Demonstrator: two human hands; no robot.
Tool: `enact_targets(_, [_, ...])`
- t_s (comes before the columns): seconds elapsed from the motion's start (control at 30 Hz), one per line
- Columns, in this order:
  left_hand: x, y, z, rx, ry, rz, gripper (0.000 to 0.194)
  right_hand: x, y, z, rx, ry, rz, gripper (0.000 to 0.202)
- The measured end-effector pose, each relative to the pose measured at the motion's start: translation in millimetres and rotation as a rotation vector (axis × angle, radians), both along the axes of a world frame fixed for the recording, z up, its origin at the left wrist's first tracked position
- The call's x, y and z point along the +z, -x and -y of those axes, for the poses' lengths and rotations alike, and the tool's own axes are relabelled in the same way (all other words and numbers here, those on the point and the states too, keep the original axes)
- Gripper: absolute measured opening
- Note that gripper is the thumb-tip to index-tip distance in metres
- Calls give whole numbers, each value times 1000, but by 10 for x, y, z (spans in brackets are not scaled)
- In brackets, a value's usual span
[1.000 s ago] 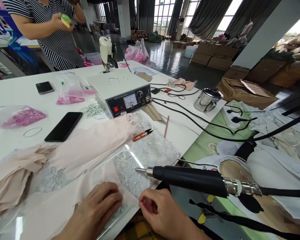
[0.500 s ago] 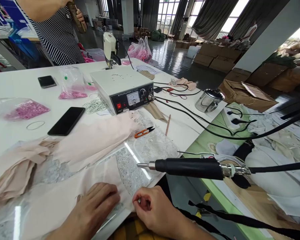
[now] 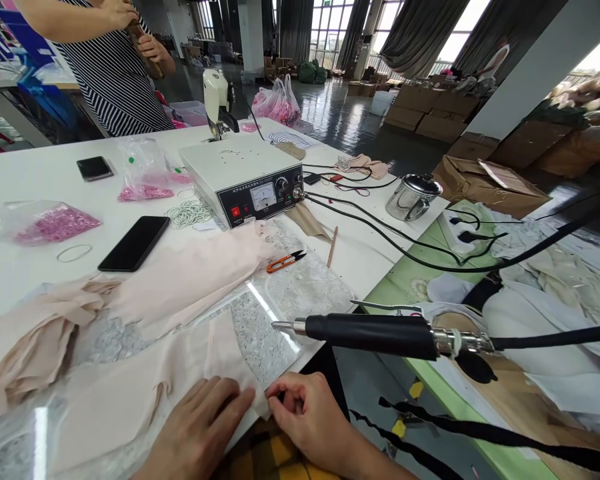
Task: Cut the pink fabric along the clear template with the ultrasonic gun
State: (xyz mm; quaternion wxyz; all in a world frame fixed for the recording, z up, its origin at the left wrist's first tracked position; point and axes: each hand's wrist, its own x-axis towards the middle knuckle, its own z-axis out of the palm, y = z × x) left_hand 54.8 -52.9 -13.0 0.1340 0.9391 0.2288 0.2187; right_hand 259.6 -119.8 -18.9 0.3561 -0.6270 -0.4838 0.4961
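Pale pink fabric point(image 3: 125, 393) lies over the clear-covered, speckled work surface point(image 3: 260, 333) at the near edge. My left hand point(image 3: 200, 420) rests flat on its right part, fingers bent slightly and nothing gripped. Just to the right, my right hand point(image 3: 305, 413) pinches at the fabric's corner, thumb and forefinger together. Above my right hand a black pen-shaped tool point(image 3: 373, 335) with a metal tip points left, touched by neither hand. Orange thread snips point(image 3: 285, 261) lie farther back, beside another pale pink piece point(image 3: 195, 273).
Behind are a control box point(image 3: 245, 180) with cables, a black phone point(image 3: 135, 243), bags of pink bits point(image 3: 57, 223) and a lidded metal cup point(image 3: 413, 198). A person in a striped top point(image 3: 110, 80) stands at the back left. A green table point(image 3: 405, 280) adjoins at right.
My left hand has slid slightly right over the fabric, toward my right hand. The fabric beside it shows a raised fold. The person at the back now has both hands on a brown object.
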Motion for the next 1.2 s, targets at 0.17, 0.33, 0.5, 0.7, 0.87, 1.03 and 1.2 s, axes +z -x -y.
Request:
enact_targets(0.17, [39,57,-17,-78,-53,-9,36,32,-3,-20,-12,39,-132,20])
enact_targets(0.33, [76,151,-12,-120,4,16,36,59,18,-47,6,124,-272,20])
enact_targets(0.5, [63,195,-4,-137,30,33,37,37,91,-90,10,163,-389,12])
enact_targets(0.7, [26,230,-19,-133,17,54,37,12,131,-143,16,170,-441,10])
enact_targets(0.87, [17,226,1,-43,83,122,26,-10,154,-156,0,174,-469,10])
enact_targets(1.03, [119,146,63,81,127,206,21,-29,175,-158,-19,167,-480,9])
enact_targets(1.2, [253,37,87,49,261,183,22,-29,184,-155,-8,173,-496,11])
